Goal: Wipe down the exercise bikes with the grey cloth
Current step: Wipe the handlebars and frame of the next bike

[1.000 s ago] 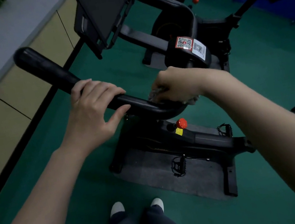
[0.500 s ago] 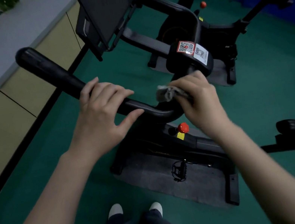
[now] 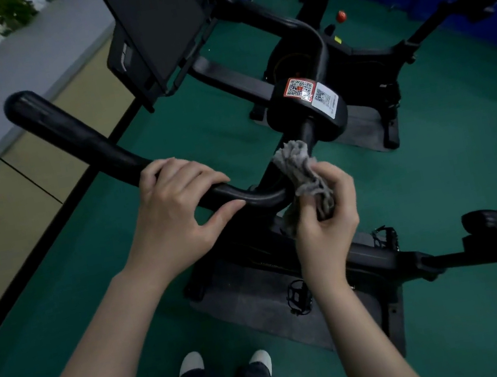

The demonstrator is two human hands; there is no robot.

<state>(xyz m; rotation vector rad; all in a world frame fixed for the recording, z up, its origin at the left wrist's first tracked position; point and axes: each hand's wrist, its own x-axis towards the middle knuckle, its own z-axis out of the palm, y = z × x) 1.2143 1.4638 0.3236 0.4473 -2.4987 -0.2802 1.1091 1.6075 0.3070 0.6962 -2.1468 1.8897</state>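
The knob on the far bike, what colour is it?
Red. The knob shows clearly in the head view, above the far bike.

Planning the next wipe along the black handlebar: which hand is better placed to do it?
Right. The right hand holds the crumpled grey cloth at the black handlebar bend, while the left hand grips the bar bare, steadying it.

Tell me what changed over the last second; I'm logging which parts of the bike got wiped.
The right hand turned the grey cloth from over the top of the handlebar bend to its near side, by the centre junction, so the bunched cloth now shows above the fingers. The left hand stayed gripping the handlebar in the same spot; the bike did not move.
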